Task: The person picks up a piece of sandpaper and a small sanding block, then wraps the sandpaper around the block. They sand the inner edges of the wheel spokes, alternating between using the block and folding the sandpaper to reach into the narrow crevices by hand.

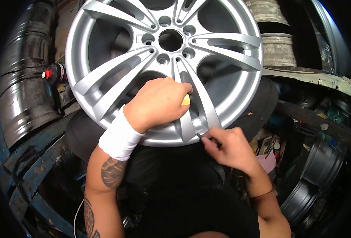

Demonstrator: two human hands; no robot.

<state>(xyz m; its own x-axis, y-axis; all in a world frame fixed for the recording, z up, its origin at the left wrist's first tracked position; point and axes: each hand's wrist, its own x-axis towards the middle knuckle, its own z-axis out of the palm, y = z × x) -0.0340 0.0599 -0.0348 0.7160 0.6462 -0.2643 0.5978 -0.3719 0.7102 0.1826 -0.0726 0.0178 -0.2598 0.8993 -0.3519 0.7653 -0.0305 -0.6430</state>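
A silver alloy wheel rim (219, 115) with twin spokes lies across the person's lap, its face up. My left hand (159, 101), with a white wristband (121, 135) below it, is closed over a lower spoke. From its curled fingers shows a small yellow piece (186, 100) with a dark part beside it; its kind I cannot make out. My right hand (233, 148) is at the rim's near edge, fingers pinched. A thin dark tip (199, 136) pokes out from them toward the foot of the lower spokes; the rest is hidden by the fingers.
Stacked dark metal wheel barrels (26, 79) stand at the left, near a dark bottle with a red cap (47, 74). More worn rims (278, 49) are at the upper right. Dark rims (322, 160) and a pink piece (267, 162) lie low at the right.
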